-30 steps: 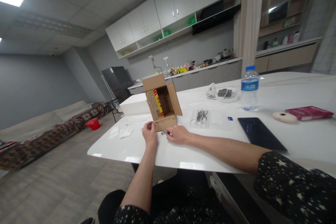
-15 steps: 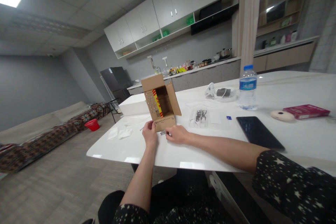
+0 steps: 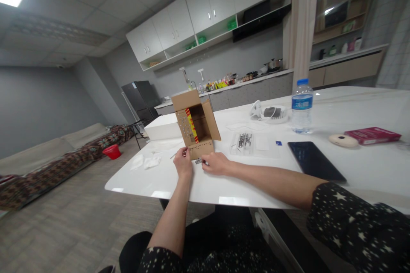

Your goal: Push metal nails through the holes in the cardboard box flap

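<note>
Since one second ago, almost nothing has changed. Both hands stay at the near flap of the box (image 3: 196, 124); only the camera has drifted slightly. The lack of travel suggests fine work at the fingertips rather than a reach or a carry.

The left hand (image 3: 183, 163) has thumb and forefinger pressed together on a thin pin-like piece (image 3: 177, 152) at the flap's left end. What the piece is cannot be told at this size.

The right hand (image 3: 217, 164) rests on the table (image 3: 198, 190), fingers curled over small metal parts (image 3: 200, 161). Whether it pinches one cannot be told.

The parts lie between the two hands, touching the right fingertips, just near of the flap. A clear bag (image 3: 243, 142) of similar parts lies to the right, apart from both hands.
</note>
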`<state>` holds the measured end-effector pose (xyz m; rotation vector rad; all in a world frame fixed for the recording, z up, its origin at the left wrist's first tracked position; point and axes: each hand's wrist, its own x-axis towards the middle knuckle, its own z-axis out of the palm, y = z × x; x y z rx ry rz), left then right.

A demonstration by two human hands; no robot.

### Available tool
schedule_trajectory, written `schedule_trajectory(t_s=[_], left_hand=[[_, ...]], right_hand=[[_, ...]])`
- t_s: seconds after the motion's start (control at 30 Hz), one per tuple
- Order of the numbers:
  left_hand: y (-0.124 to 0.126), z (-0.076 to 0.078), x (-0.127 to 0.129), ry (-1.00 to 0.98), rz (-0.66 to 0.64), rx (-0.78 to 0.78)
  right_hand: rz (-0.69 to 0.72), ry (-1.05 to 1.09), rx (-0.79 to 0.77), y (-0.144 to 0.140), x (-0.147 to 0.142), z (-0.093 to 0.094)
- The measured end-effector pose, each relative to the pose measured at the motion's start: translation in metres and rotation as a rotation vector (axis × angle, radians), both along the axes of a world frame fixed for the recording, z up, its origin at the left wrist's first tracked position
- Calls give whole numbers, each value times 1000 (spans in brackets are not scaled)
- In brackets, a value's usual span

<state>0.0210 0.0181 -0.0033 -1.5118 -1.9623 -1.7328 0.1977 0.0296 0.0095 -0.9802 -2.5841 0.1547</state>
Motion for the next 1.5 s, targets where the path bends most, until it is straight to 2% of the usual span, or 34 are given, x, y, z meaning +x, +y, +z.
schedule_trajectory(t_s=[0.23,0.53,0.83,1.03,1.2,1.37,1.5], left_hand=[[1,-2,1,93,60,-45],[-1,0,6,196,116,-181],[-1,-2,7,368,116,-332],[0,-3,7,397,112,-424],[-1,-2,8,399,96,-418],[-5,3,12,386,107,-494],[-7,5,12,363,53,-423]], right_hand=[[9,-1,7,-1,0,2],[8,-10,-5,-4,2,5],[18,0,6,0,1,1],[32,13,29,2,0,-2],[35,4,25,3,0,-3],[32,8,30,3,-1,-2],[27,-2,27,1,0,0]])
